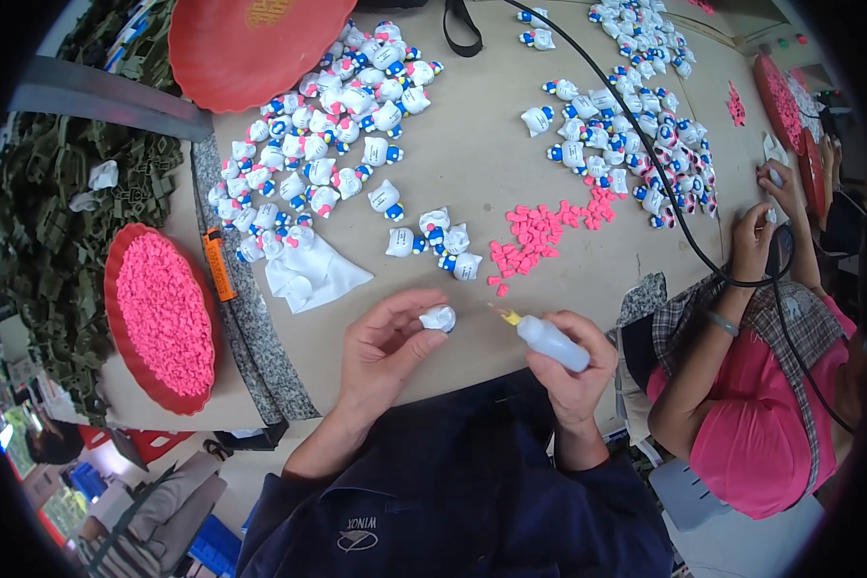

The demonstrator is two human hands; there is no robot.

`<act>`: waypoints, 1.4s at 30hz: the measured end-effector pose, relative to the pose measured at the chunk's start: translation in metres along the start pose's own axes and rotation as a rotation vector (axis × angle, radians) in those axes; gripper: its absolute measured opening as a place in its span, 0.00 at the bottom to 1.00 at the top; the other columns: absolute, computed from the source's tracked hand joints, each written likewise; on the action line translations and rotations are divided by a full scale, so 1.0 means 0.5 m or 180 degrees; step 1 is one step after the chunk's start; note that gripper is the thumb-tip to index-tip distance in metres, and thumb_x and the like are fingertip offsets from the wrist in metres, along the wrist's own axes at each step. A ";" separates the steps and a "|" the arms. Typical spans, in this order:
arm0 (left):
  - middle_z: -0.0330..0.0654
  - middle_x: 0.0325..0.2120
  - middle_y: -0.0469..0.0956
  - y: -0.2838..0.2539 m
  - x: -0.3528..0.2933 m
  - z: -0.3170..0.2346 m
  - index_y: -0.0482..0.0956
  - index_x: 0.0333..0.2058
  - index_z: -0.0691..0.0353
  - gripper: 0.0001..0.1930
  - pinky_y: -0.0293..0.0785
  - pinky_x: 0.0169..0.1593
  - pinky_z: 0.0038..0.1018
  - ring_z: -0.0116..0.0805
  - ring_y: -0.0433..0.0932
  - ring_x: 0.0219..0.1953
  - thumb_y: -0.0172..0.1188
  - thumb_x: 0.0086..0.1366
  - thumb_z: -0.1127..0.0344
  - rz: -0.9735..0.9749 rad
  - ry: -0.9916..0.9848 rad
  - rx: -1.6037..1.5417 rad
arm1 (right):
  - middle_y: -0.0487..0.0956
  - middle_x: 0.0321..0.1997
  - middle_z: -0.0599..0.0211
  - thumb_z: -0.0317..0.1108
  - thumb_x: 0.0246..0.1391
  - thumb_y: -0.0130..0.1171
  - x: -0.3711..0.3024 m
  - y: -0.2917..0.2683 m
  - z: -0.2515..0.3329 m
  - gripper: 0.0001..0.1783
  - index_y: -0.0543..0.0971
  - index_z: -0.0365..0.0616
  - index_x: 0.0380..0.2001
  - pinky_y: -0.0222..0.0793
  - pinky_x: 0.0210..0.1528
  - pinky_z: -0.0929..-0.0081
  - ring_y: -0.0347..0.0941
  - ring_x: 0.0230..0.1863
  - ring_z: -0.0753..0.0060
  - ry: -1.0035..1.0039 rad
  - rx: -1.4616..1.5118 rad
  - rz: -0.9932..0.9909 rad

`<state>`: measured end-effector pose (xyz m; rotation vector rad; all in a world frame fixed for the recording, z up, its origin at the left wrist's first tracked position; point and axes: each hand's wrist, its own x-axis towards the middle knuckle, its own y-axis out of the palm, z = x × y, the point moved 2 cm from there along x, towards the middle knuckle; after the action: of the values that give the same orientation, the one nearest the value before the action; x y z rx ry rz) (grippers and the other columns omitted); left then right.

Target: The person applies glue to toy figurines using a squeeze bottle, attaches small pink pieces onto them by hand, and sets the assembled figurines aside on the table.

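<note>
Between the thumb and fingers of my left hand (pixel 385 347) is a small white figurine (pixel 438 318). My right hand (pixel 580 371) is wrapped round a translucent squeeze bottle (pixel 555 344) with a yellow cap and thin tip. The bottle lies tilted, its tip pointing left toward the figurine but apart from it. Just beyond my hands is a scatter of small pink pieces (pixel 535 236). To their left a few white and blue figurines (pixel 435 236) lie in a loose group. A white cloth (pixel 313 274) rests on the table left of them.
A red dish of pink pieces (pixel 164 318) and an orange-handled cutter (pixel 219 265) lie at left. Figurines (pixel 347 106) pile up beside a large red tray (pixel 260 48); more figurines (pixel 626 135) lie at right. A black cable (pixel 645 144) crosses there. A co-worker in pink (pixel 751 424) sits at right.
</note>
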<state>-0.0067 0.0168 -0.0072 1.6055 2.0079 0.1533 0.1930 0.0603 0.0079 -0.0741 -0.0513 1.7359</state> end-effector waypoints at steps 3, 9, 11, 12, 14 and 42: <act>0.41 0.40 0.77 -0.013 -0.010 0.003 0.73 0.47 0.68 0.17 0.71 0.46 0.20 0.25 0.75 0.41 0.59 0.57 0.81 0.0023 -0.0022 -0.0003 | 0.78 0.32 0.61 0.23 0.34 0.67 0.014 0.023 -0.013 0.18 0.78 0.36 0.35 0.67 0.38 0.80 0.74 0.35 0.70 0.0532 0.0783 -0.0291; 0.41 0.39 0.77 -0.021 -0.021 0.004 0.73 0.47 0.68 0.17 0.71 0.46 0.20 0.24 0.75 0.40 0.59 0.57 0.80 -0.0058 -0.0076 0.0083 | 0.79 0.34 0.67 0.26 0.32 0.71 0.033 0.075 -0.003 0.21 0.79 0.40 0.35 0.64 0.42 0.71 0.69 0.38 0.64 -0.0948 -0.1613 0.0229; 0.41 0.38 0.77 -0.026 -0.027 0.005 0.73 0.46 0.68 0.16 0.71 0.45 0.21 0.26 0.76 0.40 0.59 0.58 0.79 -0.0092 -0.0084 0.0102 | 0.79 0.34 0.67 0.26 0.31 0.72 0.030 0.081 -0.013 0.21 0.79 0.40 0.35 0.64 0.41 0.72 0.70 0.38 0.64 -0.0992 -0.1696 0.0238; 0.42 0.38 0.78 -0.029 -0.030 0.005 0.73 0.46 0.69 0.16 0.72 0.45 0.21 0.27 0.76 0.40 0.59 0.58 0.79 -0.0156 -0.0082 0.0132 | 0.79 0.34 0.67 0.27 0.31 0.72 0.029 0.081 -0.016 0.21 0.79 0.40 0.35 0.64 0.41 0.72 0.70 0.38 0.65 -0.1039 -0.1754 0.0270; 0.43 0.38 0.77 -0.028 -0.035 -0.002 0.72 0.46 0.69 0.16 0.73 0.44 0.23 0.29 0.77 0.40 0.59 0.58 0.78 -0.0161 -0.0118 0.0028 | 0.79 0.37 0.68 0.27 0.34 0.70 0.029 0.073 -0.003 0.21 0.78 0.41 0.36 0.61 0.41 0.72 0.70 0.37 0.65 -0.0982 -0.1590 0.0240; 0.49 0.45 0.75 0.024 -0.055 0.025 0.73 0.43 0.67 0.15 0.73 0.49 0.25 0.31 0.76 0.44 0.59 0.56 0.82 0.0200 -0.0268 0.0308 | 0.79 0.31 0.66 0.26 0.49 0.63 -0.022 0.040 -0.002 0.11 0.73 0.37 0.36 0.71 0.30 0.81 0.75 0.30 0.81 0.0628 0.0182 0.0723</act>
<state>0.0133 -0.0084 -0.0030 1.7070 1.9282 0.0117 0.1752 0.0464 0.0056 -0.2157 0.1571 1.9473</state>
